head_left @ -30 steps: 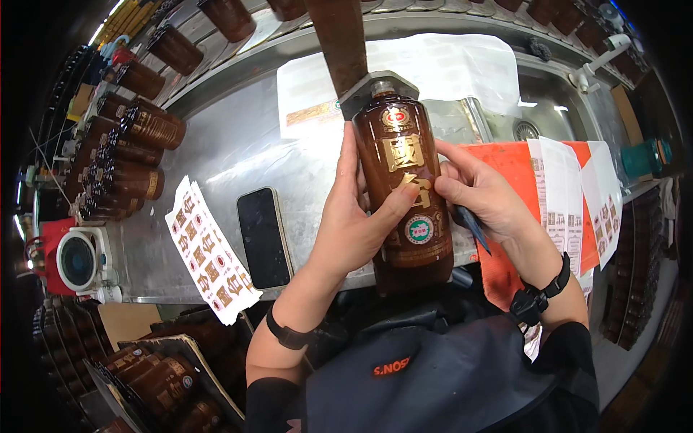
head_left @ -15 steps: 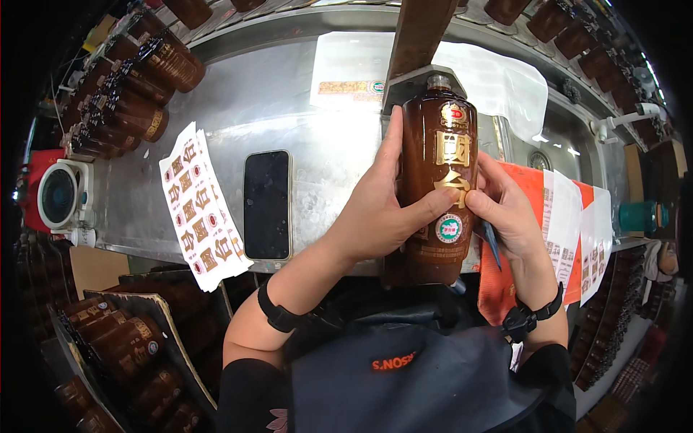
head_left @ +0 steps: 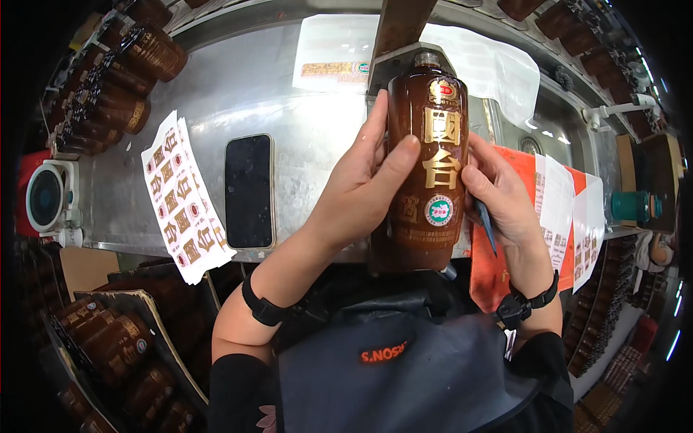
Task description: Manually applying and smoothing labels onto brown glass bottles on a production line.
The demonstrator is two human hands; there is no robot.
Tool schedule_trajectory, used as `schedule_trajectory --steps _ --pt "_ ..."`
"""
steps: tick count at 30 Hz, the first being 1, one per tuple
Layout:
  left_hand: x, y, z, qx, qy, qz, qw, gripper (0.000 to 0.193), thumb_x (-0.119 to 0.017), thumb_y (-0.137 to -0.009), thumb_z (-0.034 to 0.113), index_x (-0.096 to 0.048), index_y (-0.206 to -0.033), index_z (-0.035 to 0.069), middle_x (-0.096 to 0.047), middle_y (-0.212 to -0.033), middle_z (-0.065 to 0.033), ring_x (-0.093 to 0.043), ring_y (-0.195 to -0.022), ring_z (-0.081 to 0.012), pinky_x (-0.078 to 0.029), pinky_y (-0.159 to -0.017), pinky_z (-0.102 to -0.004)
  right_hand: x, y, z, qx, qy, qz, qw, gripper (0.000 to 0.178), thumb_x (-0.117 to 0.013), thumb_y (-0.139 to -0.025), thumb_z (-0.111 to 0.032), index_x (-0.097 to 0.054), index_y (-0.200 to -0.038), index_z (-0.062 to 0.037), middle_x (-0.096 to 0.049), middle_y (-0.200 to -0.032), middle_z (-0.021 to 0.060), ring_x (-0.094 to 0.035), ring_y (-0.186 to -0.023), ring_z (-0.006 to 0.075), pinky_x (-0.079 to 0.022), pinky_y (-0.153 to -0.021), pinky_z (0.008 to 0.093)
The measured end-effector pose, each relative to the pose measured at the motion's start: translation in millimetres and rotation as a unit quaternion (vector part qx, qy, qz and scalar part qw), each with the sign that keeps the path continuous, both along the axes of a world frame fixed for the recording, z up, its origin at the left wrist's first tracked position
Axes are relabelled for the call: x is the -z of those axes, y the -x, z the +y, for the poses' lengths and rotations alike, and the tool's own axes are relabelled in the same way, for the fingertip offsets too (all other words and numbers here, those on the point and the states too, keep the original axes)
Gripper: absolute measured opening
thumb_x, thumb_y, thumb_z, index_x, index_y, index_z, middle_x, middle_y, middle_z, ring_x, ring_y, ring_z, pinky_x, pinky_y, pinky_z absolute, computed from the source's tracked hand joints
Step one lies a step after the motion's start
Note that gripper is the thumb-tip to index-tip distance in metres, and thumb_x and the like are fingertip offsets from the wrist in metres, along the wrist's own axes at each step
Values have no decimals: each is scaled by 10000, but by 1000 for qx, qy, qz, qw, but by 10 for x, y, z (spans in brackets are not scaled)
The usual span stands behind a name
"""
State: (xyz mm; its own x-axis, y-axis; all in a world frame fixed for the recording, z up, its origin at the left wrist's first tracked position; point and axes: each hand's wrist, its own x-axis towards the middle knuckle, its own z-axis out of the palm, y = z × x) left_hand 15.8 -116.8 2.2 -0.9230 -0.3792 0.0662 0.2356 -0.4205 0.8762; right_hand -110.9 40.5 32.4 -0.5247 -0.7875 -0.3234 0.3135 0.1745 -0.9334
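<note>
A brown glazed bottle (head_left: 431,155) with large gold characters, a crest and a round green-and-white mark lies in front of me, its clear-topped neck pointing away. My left hand (head_left: 361,184) holds the bottle's left side, fingers along the edge and thumb at its front. On the opposite side my right hand (head_left: 505,195) grips the bottle, with the thumb near the lower gold character. A thin dark-blue flat tool (head_left: 486,225) sticks out below the right hand's fingers. What lies under the bottle is mostly hidden.
Left of the bottle, a phone (head_left: 250,191) and printed decal sheets (head_left: 177,198) lie on the metal table (head_left: 296,130). An orange cloth (head_left: 516,162) with more sheets (head_left: 556,209) is at right. Brown bottles (head_left: 119,94) stand far left. A small fan (head_left: 49,191) sits at the left edge.
My left thumb has moved off the lower gold character to the bottle's left side, uncovering the character. My right thumb has also drawn back slightly. The whole view has shifted a little.
</note>
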Motion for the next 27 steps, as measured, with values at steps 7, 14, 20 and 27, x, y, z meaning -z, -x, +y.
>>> schedule_trajectory --steps 7,14,20,27 --pt "79 0 39 -6 55 -1 998 935 -659 -952 165 35 -1527 -86 -426 -1446 -207 -494 -1272 -209 -426 -1047 -321 144 27 7 8 26 3 1000 789 -758 -882 -205 -327 -1476 85 -452 -834 -56 -451 -791 38 -377 -755 187" --pt "72 12 43 5 41 6 999 914 -642 -961 151 35 -1527 -87 -424 -1449 -201 -495 -1272 -208 -425 -1049 -322 133 49 13 10 30 -3 999 801 -775 -861 -165 -326 -1478 78 -460 -828 -56 -458 -777 35 -384 -742 186" --pt "35 8 45 4 41 -6 999 902 -636 -963 138 30 -1529 -83 -415 -1456 -199 -492 -1275 -206 -425 -1049 -323 151 64 -10 1 44 -19 999 792 -771 -865 -159 -325 -1479 69 -544 -892 -32 -525 -841 56 -428 -800 210" --pt "42 21 28 -6 52 2 999 924 -655 -958 194 16 -1529 -87 -398 -1468 -202 -480 -1291 -221 -418 -1055 -323 -12 110 -17 -9 5 -26 1000 739 -737 -904 -224 -350 -1467 61 -587 -927 -6 -554 -883 69 -447 -818 229"
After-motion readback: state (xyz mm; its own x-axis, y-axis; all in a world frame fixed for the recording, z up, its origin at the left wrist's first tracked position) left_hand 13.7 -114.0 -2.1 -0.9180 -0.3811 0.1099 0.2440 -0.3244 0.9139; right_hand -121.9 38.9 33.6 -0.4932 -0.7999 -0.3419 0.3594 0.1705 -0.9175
